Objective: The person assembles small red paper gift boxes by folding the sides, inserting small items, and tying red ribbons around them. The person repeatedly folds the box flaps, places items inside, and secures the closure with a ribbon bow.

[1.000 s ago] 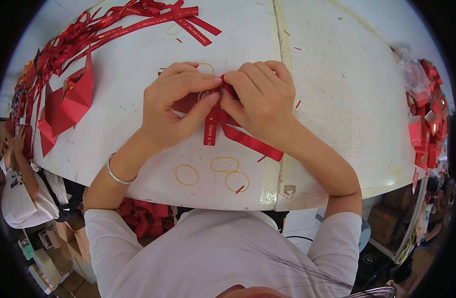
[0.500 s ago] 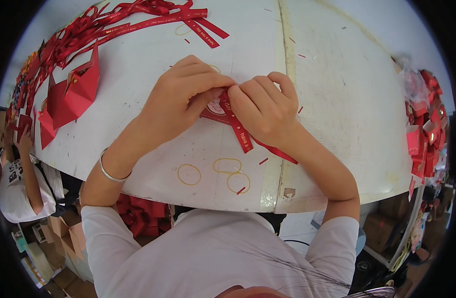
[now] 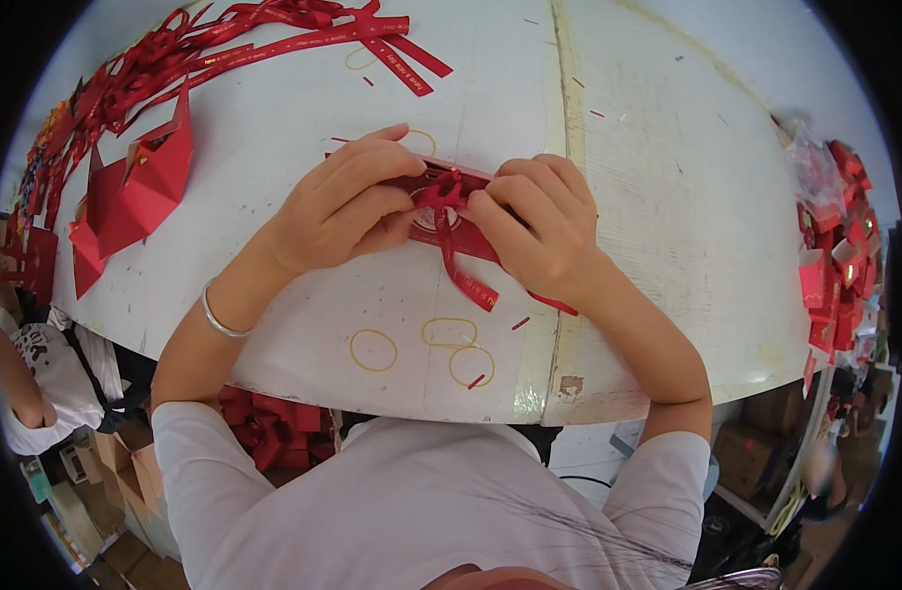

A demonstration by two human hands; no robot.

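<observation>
A red gift box (image 3: 423,232) with a pale round print lies on the table between my hands. Across it runs a red ribbon (image 3: 447,189), gathered in a bow-like knot at the middle, with printed tails hanging toward me. My left hand (image 3: 348,206) is closed at the knot's left side, fingertips pinching the ribbon there. From the right, my right hand (image 3: 544,226) pinches the ribbon beside the knot, its curled fingers over the box's right end. What lies under the fingers is partly hidden.
Loose red ribbons (image 3: 225,59) heap at the far left, near a folded red box (image 3: 146,187). Yellow rubber bands (image 3: 373,350) and ribbon scraps lie near me. Red boxes (image 3: 839,275) pile at the right. A person (image 3: 53,379) sits at the left edge.
My hands have moved apart, and the knot and more of the box now show between them. The ribbon tail has swung slightly. The person at the left has shifted.
</observation>
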